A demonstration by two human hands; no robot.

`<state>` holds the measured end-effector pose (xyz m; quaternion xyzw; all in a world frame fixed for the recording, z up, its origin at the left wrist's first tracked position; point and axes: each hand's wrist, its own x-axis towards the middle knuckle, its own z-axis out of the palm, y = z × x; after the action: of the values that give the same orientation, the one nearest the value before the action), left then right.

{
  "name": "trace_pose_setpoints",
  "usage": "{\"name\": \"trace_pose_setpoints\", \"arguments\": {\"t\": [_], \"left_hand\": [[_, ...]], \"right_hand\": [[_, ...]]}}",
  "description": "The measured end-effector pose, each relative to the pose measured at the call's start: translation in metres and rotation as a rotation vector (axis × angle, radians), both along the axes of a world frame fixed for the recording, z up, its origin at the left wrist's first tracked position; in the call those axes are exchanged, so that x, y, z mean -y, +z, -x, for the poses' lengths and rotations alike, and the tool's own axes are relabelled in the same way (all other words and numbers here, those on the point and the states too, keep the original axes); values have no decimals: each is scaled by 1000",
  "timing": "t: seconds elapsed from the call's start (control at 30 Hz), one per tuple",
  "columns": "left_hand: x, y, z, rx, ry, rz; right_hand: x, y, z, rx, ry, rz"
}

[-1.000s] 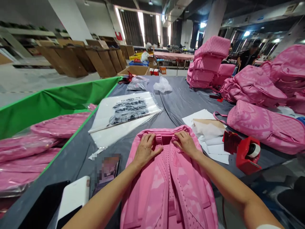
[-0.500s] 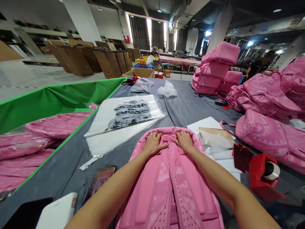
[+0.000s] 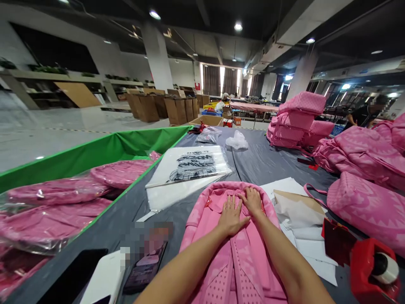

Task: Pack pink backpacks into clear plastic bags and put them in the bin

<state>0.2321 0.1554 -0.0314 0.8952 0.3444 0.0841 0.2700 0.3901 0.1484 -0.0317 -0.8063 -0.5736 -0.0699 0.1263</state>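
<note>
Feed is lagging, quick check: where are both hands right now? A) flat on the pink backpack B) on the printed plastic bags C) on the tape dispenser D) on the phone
A: the left hand and right hand lie open, side by side, on the pink backpack.

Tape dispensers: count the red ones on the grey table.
1. The red tape dispenser sits at the table's near right edge, right of the white papers and the pink backpack. Others may be hidden behind the backpack piles.
</note>
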Motion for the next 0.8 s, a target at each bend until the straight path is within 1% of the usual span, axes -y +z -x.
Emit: {"name": "trace_pose_setpoints", "arguments": {"t": [0.1,0.17,0.2,0.27,0.3,0.33,0.4,0.47,0.5,0.53,0.57,0.6,0.67,0.73,0.8], "left_hand": [[6,-2,9,-2,27,-31],[6,-4,20,27,68,-35],[6,-7,26,53,91,-42],[8,-12,33,119,131,-84],[9,-15,35,156,148,-122],[10,-19,35,191,161,-173],[11,-24,35,255,186,-289],[10,-27,33,306,224,-378],[10,-28,33,320,259,-392],[8,-27,33,325,302,-375],[7,-25,32,314,334,-324],[4,-23,32,292,349,-250],[0,-16,32,228,325,-86],[-4,-9,32,162,270,16],[-8,-2,32,113,246,47]], "right_hand": [[4,24,-3,12,101,-40],[3,44,-9,77,125,-4],[0,53,-14,106,128,40],[-11,66,-28,120,119,240],[-19,69,-36,114,152,331],[-29,69,-44,102,196,389],[-49,64,-58,93,272,452],[-64,55,-69,92,285,508],[-68,52,-72,87,273,540],[-71,50,-74,77,256,566],[-72,51,-75,69,241,583],[-71,55,-74,72,233,592],[-67,68,-65,142,241,606],[-63,85,-44,244,275,617],[-65,97,-13,284,319,608]]}}
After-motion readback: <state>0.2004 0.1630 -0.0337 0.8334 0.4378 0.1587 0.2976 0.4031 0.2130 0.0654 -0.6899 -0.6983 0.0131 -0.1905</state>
